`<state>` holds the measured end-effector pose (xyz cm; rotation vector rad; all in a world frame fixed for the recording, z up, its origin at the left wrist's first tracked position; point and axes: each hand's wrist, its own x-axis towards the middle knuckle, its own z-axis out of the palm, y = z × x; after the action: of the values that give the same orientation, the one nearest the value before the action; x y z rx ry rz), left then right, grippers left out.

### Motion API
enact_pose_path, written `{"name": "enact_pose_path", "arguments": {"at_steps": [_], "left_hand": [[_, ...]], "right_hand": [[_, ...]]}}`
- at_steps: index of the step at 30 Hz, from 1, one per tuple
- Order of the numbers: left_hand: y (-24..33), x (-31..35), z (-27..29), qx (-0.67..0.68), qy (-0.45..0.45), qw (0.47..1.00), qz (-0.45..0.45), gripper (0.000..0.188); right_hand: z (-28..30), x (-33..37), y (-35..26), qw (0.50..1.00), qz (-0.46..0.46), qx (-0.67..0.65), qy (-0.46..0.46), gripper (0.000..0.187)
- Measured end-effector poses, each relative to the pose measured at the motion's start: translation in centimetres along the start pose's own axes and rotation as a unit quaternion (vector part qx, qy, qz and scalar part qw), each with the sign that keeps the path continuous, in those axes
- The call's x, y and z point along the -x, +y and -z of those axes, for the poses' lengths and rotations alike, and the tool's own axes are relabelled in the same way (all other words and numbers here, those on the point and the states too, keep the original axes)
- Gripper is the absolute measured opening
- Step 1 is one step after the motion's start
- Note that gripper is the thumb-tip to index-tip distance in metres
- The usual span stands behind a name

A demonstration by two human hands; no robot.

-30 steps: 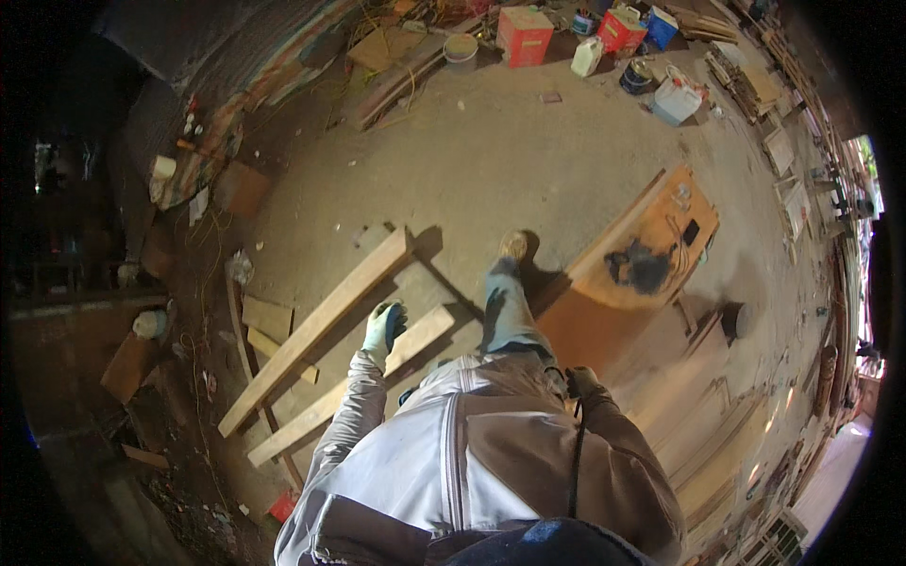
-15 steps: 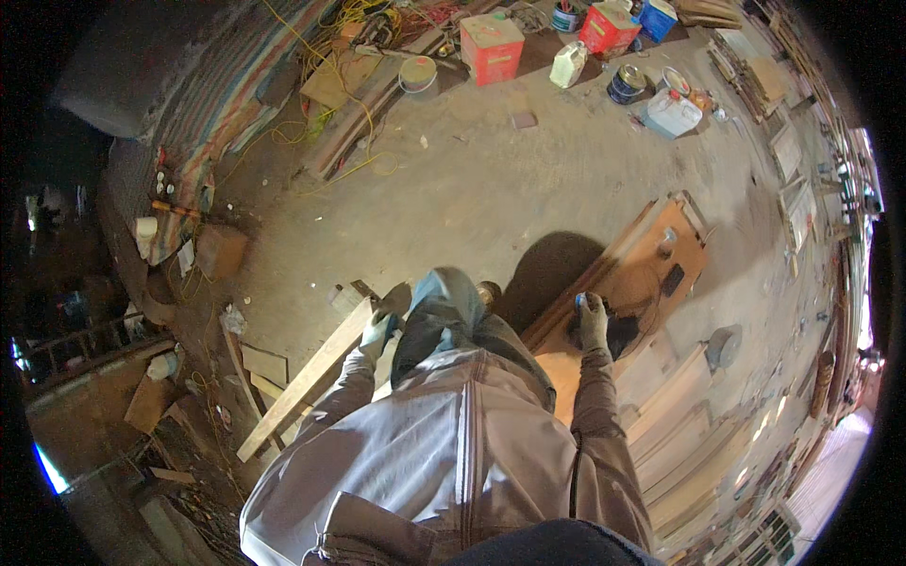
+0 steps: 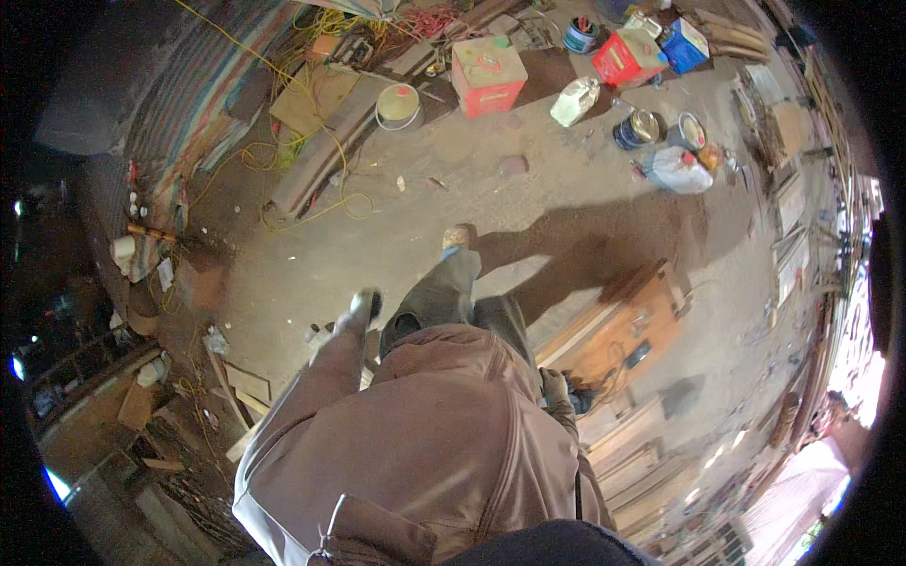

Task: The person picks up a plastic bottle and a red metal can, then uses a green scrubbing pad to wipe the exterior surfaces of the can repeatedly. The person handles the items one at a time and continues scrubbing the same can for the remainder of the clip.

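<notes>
My left hand (image 3: 361,306), in a pale glove with a dark patch at the fingers, is held out beside my left thigh. It is smeared by motion, so whether it holds anything does not show. Below it, the end of a wooden beam (image 3: 247,441) shows past my sleeve. My right hand (image 3: 555,385), also gloved, hangs close to my right hip with its fingers mostly hidden. Just beyond it a dark, corded object (image 3: 582,396) lies by an orange-brown board (image 3: 651,325), its kind unclear. A small black flat item (image 3: 638,355) rests on that board.
Ahead on the floor stand a red box-shaped can (image 3: 489,80), a lidded bucket (image 3: 398,106), a dark paint tin (image 3: 637,129) and a clear jug (image 3: 679,170). A yellow cord (image 3: 344,170) loops at the left. Long planks (image 3: 628,443) lie at the right.
I have stepped forward and turned, one foot now ahead. My left hand has swung up from beside the beam; my right hand has drawn back to my hip. The orange-brown board now sits lower in view.
</notes>
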<state>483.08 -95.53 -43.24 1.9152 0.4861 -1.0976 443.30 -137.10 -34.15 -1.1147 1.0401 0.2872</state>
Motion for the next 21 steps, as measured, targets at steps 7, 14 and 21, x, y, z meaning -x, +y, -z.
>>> {"name": "enact_pose_path", "arguments": {"at_steps": [7, 14, 21], "left_hand": [[38.4, -12.3, -12.0, 0.217, -0.05, 0.959, -0.178, 0.021], [48.0, -24.1, -21.0, 0.129, 0.022, 0.975, -0.179, 0.03], [45.8, -38.8, -23.3, -0.032, 0.108, 0.993, -0.027, 0.066]], "right_hand": [[3.3, -9.5, -18.3, 0.964, -0.002, 0.127, 0.232, 0.022], [9.7, -28.7, -34.2, 0.936, 0.091, 0.294, 0.17, 0.031], [0.6, -47.9, -60.1, 0.798, 0.116, 0.579, 0.115, 0.049]]}}
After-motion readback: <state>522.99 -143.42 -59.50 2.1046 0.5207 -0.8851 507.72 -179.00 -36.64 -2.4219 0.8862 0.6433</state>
